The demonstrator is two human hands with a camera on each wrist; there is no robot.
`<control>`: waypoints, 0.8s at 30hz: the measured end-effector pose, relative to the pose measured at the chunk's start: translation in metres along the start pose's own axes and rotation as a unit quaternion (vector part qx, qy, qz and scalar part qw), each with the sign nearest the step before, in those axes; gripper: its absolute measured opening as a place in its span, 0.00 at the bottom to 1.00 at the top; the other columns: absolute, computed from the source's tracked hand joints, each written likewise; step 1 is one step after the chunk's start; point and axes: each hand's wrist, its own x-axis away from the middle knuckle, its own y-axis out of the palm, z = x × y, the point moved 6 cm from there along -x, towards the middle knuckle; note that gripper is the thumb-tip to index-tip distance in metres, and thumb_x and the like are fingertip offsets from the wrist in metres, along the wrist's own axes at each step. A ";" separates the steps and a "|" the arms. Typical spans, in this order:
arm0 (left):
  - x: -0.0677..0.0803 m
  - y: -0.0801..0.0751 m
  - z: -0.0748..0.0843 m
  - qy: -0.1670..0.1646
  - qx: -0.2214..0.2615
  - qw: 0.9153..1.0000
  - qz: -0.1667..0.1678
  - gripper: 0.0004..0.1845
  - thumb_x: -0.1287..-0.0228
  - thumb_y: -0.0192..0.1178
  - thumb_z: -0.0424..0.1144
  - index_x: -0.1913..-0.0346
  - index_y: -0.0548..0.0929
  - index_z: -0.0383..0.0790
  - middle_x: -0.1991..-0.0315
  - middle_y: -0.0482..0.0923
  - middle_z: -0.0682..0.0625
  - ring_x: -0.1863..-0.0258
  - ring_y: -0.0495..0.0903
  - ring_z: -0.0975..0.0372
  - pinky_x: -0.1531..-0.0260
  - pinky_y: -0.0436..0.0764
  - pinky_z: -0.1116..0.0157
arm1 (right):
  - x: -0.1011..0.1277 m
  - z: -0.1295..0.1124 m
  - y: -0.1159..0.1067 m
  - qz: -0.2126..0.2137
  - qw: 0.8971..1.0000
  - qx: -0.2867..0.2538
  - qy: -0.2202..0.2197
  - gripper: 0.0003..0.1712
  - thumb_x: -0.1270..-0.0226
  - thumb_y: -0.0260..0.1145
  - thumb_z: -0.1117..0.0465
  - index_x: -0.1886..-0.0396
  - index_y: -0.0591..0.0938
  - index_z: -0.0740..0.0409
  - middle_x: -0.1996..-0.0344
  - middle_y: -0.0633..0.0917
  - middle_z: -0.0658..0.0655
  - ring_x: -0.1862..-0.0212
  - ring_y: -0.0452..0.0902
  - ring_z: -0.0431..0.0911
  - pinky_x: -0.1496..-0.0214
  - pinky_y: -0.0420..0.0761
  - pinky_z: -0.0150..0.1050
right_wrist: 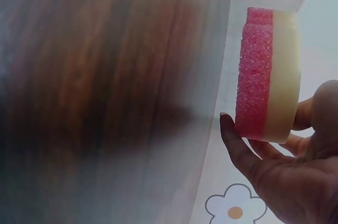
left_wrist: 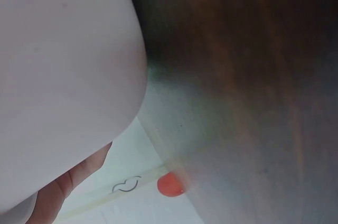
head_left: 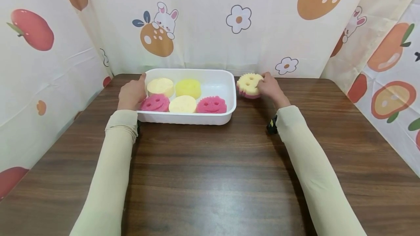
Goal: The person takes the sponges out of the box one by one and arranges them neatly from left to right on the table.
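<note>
Five round foam sponges, pink and yellow, already lie in the white plastic tray [head_left: 229,94] near the far edge of the dark wooden table [head_left: 210,177]. One slot at the tray's far right corner looks free. The right hand [head_left: 270,87] grips a sixth yellow-and-pink smiley sponge [head_left: 248,85] just beside the tray's right wall; the left hand [head_left: 131,94] clasps its left rim. The near table lies bare

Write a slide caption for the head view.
Right hand grips a smiley sponge beside a white tray of five sponges; left hand holds the tray's rim.
</note>
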 end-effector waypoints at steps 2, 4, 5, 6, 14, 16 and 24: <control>-0.001 0.001 0.000 0.001 0.003 1.000 -0.002 0.40 0.30 0.48 0.35 0.20 0.42 0.39 0.39 0.71 0.24 0.48 0.76 0.36 0.45 0.75 0.36 | 0.000 0.001 0.000 -0.001 1.000 0.007 0.001 0.33 0.28 0.37 0.58 0.29 0.56 0.72 0.32 0.65 0.72 0.37 0.62 0.57 0.28 0.63 0.53; 0.000 0.001 0.001 -0.001 0.004 1.000 -0.004 0.40 0.30 0.48 0.35 0.20 0.42 0.40 0.39 0.71 0.25 0.49 0.76 0.36 0.45 0.76 0.36 | 0.000 0.003 0.001 -0.002 1.000 0.021 -0.003 0.33 0.28 0.37 0.58 0.29 0.56 0.73 0.32 0.66 0.73 0.37 0.62 0.58 0.28 0.63 0.53; -0.001 0.002 0.000 -0.001 0.004 1.000 -0.005 0.40 0.30 0.48 0.35 0.20 0.42 0.40 0.40 0.71 0.24 0.49 0.76 0.36 0.45 0.75 0.36 | -0.001 0.003 0.002 -0.005 1.000 0.028 -0.005 0.33 0.28 0.37 0.58 0.29 0.56 0.73 0.32 0.66 0.74 0.37 0.62 0.58 0.28 0.63 0.54; 0.000 0.001 0.000 -0.002 0.004 1.000 -0.004 0.40 0.30 0.48 0.35 0.20 0.42 0.40 0.40 0.72 0.25 0.49 0.76 0.36 0.45 0.75 0.36 | -0.001 0.004 0.002 -0.005 0.999 0.032 -0.006 0.33 0.28 0.37 0.58 0.29 0.56 0.73 0.32 0.66 0.74 0.37 0.63 0.59 0.27 0.63 0.54; 0.000 0.000 0.000 -0.005 0.007 1.000 -0.006 0.42 0.31 0.51 0.36 0.20 0.42 0.40 0.40 0.72 0.25 0.48 0.76 0.36 0.44 0.75 0.36 | -0.005 0.006 0.006 -0.013 0.998 0.054 -0.009 0.31 0.26 0.37 0.58 0.29 0.56 0.73 0.33 0.66 0.74 0.38 0.63 0.59 0.28 0.63 0.55; -0.001 0.001 0.000 -0.004 0.007 1.000 -0.009 0.41 0.30 0.50 0.35 0.20 0.42 0.40 0.40 0.72 0.25 0.47 0.75 0.35 0.43 0.74 0.36 | -0.005 0.006 0.007 -0.016 0.998 0.063 -0.011 0.31 0.25 0.37 0.59 0.29 0.56 0.74 0.33 0.66 0.75 0.38 0.64 0.60 0.28 0.64 0.55; -0.002 0.002 -0.002 -0.001 0.006 1.000 -0.006 0.41 0.31 0.50 0.36 0.20 0.42 0.40 0.41 0.73 0.25 0.47 0.75 0.35 0.43 0.74 0.36 | -0.006 0.006 0.008 -0.021 0.997 0.077 -0.013 0.32 0.24 0.38 0.57 0.30 0.56 0.74 0.33 0.66 0.76 0.37 0.64 0.61 0.27 0.63 0.57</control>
